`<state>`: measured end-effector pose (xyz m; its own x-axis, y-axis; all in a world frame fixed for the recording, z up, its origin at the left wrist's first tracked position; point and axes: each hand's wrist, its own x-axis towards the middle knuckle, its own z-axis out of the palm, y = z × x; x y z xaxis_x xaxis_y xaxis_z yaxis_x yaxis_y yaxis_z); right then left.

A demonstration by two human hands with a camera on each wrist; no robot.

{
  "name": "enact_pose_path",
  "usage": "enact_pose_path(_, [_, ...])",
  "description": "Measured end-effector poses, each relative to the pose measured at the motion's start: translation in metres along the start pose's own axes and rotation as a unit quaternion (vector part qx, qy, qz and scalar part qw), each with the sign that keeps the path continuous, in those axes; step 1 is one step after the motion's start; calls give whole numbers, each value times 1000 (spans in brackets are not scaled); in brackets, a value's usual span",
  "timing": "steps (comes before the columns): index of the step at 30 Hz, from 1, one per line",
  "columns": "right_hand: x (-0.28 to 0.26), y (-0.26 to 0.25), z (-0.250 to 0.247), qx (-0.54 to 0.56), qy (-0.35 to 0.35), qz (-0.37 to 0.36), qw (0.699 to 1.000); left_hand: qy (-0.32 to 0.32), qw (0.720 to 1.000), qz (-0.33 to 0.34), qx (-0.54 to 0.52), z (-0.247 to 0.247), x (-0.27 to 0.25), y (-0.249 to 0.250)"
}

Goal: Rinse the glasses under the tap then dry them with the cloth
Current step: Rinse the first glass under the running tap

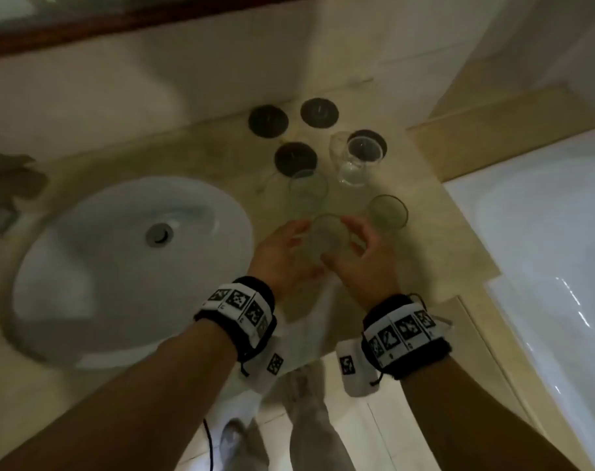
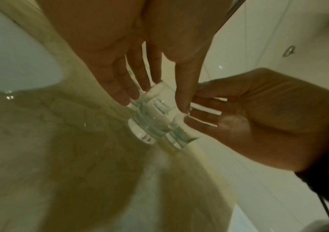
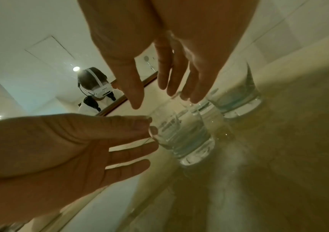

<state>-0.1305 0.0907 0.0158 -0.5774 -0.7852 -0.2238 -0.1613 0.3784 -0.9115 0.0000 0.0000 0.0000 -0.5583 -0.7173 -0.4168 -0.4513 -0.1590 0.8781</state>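
Note:
A clear tumbler [image 1: 330,237] stands upright on the beige counter [image 1: 435,232], just right of the basin. My left hand [image 1: 286,253] and right hand [image 1: 360,256] flank it, fingers straight and spread. In the left wrist view the left fingertips [image 2: 133,95] lie against the tumbler [image 2: 151,116]. In the right wrist view the right fingers [image 3: 171,84] hover over its rim and the left thumb touches its side. Neither hand curls round it. Three more glasses [image 1: 308,190] [image 1: 388,210] [image 1: 354,161] stand behind. A pale blurred shape [image 1: 306,317] lies under my wrists; I cannot tell whether it is the cloth.
The white oval basin [image 1: 85,266] lies to the left, with a dark blurred fixture [image 1: 10,178] at its far side. Several black coasters [image 1: 268,121] sit near the back wall. A white bathtub [image 1: 544,232] borders the counter on the right.

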Motion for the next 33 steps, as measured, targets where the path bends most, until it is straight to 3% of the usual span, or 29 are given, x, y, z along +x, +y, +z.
enact_pose_path(4, [9, 15, 3, -9, 9, 15, 1000, -7, 1000, -10, 0, 9, 14, 1])
enact_pose_path(8, [17, 22, 0, 19, -27, 22, 999, 14, 992, 35, 124, 15, 26, 4])
enact_pose_path(12, [20, 16, -6, 19, -40, 17, 999, 49, 987, 72, 138, 12, 26, 0])
enact_pose_path(21, [27, -53, 2, -26, -118, -103, 987, 139, 966, 169, 140, -42, -5, 26])
enact_pose_path(27, [34, -116, 77, -43, -218, -163, 961, 245, 956, 138, 84, -123, -44, 20])
enact_pose_path(33, [34, -156, 199, -78, -315, -187, 927, 319, 945, 51, 45, -208, -83, -44])
